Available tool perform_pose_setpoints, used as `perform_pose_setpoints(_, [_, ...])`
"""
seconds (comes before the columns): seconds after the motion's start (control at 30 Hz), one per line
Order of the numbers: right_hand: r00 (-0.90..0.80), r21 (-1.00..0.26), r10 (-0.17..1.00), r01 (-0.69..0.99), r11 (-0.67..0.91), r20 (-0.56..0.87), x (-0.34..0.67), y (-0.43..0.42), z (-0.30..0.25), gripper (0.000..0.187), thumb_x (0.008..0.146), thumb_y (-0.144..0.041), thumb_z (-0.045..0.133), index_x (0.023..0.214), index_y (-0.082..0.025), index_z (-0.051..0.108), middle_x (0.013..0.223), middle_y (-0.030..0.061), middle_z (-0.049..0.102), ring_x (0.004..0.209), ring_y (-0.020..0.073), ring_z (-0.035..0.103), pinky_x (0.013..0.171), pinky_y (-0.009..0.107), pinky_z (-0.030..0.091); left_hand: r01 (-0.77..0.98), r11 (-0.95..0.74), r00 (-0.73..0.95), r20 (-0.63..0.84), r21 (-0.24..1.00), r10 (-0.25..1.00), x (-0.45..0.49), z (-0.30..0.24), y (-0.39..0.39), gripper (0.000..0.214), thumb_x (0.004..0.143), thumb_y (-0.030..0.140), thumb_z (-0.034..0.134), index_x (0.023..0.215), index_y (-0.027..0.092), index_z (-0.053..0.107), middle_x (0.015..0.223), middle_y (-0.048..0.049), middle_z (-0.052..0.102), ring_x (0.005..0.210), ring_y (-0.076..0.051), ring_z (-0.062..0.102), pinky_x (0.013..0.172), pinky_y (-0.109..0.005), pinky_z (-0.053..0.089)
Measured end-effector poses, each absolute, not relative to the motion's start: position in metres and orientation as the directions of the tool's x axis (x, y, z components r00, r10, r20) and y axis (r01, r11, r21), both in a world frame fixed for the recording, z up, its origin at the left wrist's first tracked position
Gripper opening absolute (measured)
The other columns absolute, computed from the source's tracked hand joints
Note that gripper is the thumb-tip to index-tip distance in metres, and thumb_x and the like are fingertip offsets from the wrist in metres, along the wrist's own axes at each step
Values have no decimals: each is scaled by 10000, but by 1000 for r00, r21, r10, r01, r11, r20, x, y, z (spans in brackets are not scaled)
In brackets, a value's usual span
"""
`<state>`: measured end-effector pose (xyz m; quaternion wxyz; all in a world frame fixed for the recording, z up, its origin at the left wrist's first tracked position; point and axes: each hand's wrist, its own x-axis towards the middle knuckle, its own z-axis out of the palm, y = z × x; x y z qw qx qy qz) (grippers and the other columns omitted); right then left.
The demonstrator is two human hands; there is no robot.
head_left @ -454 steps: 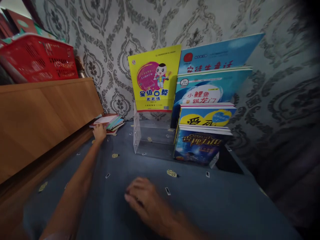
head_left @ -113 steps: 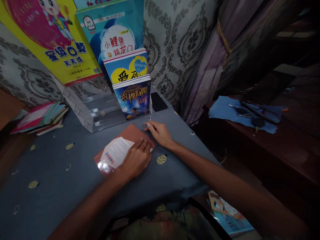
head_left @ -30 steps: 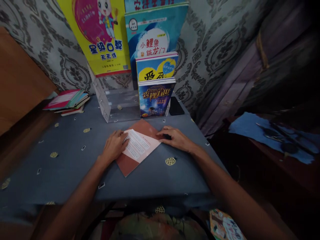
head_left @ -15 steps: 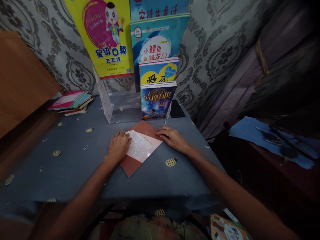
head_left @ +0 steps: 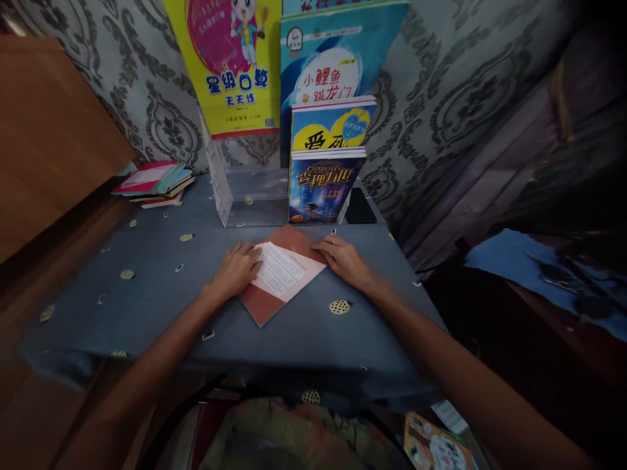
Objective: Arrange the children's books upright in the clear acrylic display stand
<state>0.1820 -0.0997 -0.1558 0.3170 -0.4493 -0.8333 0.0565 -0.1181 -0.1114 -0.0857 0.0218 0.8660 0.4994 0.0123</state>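
A thin brown book (head_left: 279, 271) with a pale pink panel of printed text lies turned cornerwise on the cloth-covered table. My left hand (head_left: 238, 269) rests over its left corner, fingers stretched out and lying on the text panel. At the opposite corner, my right hand (head_left: 343, 261) has its fingers bent and pressed together on the book's edge; the thumb is hard to see. Just behind the book stands a blue paperback (head_left: 321, 189) in a clear acrylic book rack (head_left: 223, 196).
More upright books fill the rack, including a yellow workbook (head_left: 240, 98) and a teal book (head_left: 337, 65). A black phone-like slab (head_left: 361, 207) lies right of the rack. A small stack of books (head_left: 155, 183) sits at the back left. Blue cloth (head_left: 514, 258) lies on a dark surface at right.
The camera view has shifted, so the rack and wall appear further right and higher. Both hands keep their places on the book, which lies the same way.
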Motion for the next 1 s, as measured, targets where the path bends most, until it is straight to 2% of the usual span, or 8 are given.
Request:
perform_pose_setpoints(0.1, [-400, -340, 785, 739, 581, 473, 182, -102, -156, 325, 1009, -176, 438, 1107, -202, 747, 938, 105, 677, 917, 243, 643, 857, 395, 540, 817, -571, 569, 55, 80, 821, -138, -93, -119, 298, 1008, 228, 481, 1240, 157, 653, 1367, -159, 606, 1261, -309, 564, 1044, -483, 478])
perform_pose_setpoints(0.23, [-411, -273, 782, 774, 571, 468, 180, -106, -154, 309, 995, -161, 458, 1083, -188, 752, 944, 111, 687, 917, 252, 633, 861, 405, 500, 695, -706, 693, 139, 134, 708, -157, -98, -144, 303, 1037, 250, 425, 1189, 163, 673, 1297, -140, 648, 1199, -259, 614, 1020, -430, 516])
perform_pose_setpoints(0.37, [-411, -162, 775, 827, 539, 480, 172, -117, -148, 285, 989, -184, 476, 1087, -202, 743, 968, 107, 702, 932, 268, 614, 847, 429, 461, 618, -770, 761, 124, 157, 637, -166, -94, -173, 356, 1038, 386, 463, 1245, 157, 642, 1333, -144, 630, 1247, -265, 595, 1024, -420, 527])
perform_pose_setpoints(0.47, [-442, -138, 754, 813, 565, 486, 156, -131, -142, 253, 987, -203, 496, 1061, -196, 738, 989, 113, 715, 939, 274, 604, 859, 443, 446, 602, -792, 790, 64, 103, 610, -168, -91, -186, 548, 978, 511, 560, 1361, 119, 562, 1427, -190, 569, 1337, -325, 529, 1061, -473, 506])
perform_pose_setpoints(0.57, [-520, -200, 710, 722, 662, 475, 131, -144, -138, 231, 985, -206, 508, 1052, -194, 728, 1019, 119, 720, 980, 276, 603, 856, 437, 457, 591, -806, 804, 47, 48, 592, -168, -93, -189, 622, 960, 528, 586, 1407, 100, 521, 1447, -208, 558, 1385, -349, 484, 1083, -495, 488])
perform_pose_setpoints(0.73, [-621, -393, 608, 464, 794, 494, 89, -159, -134, 218, 970, -174, 506, 1016, -165, 719, 993, 120, 729, 981, 249, 629, 889, 406, 500, 523, -852, 847, 106, 5, 521, -166, -98, -189, 452, 988, 423, 576, 1324, 121, 591, 1350, -177, 646, 1341, -314, 543, 1075, -463, 498])
perform_pose_setpoints(0.9, [-610, -619, 657, 323, 716, 443, 68, -163, -123, 212, 970, -197, 519, 1026, -176, 723, 967, 89, 759, 950, 219, 667, 862, 384, 522, 475, -875, 866, 224, -87, 448, -166, -102, -193, 331, 1016, 336, 513, 1224, 114, 643, 1244, -161, 710, 1231, -290, 640, 978, -417, 573])
perform_pose_setpoints(1.0, [-580, -706, 693, 265, 657, 427, 66, -163, -119, 219, 979, -237, 514, 995, -177, 725, 965, 87, 764, 936, 207, 680, 827, 365, 535, 456, -889, 857, 290, -40, 426, -165, -98, -194, 263, 1028, 287, 485, 1106, 134, 684, 1149, -123, 751, 1168, -248, 682, 977, -386, 581])
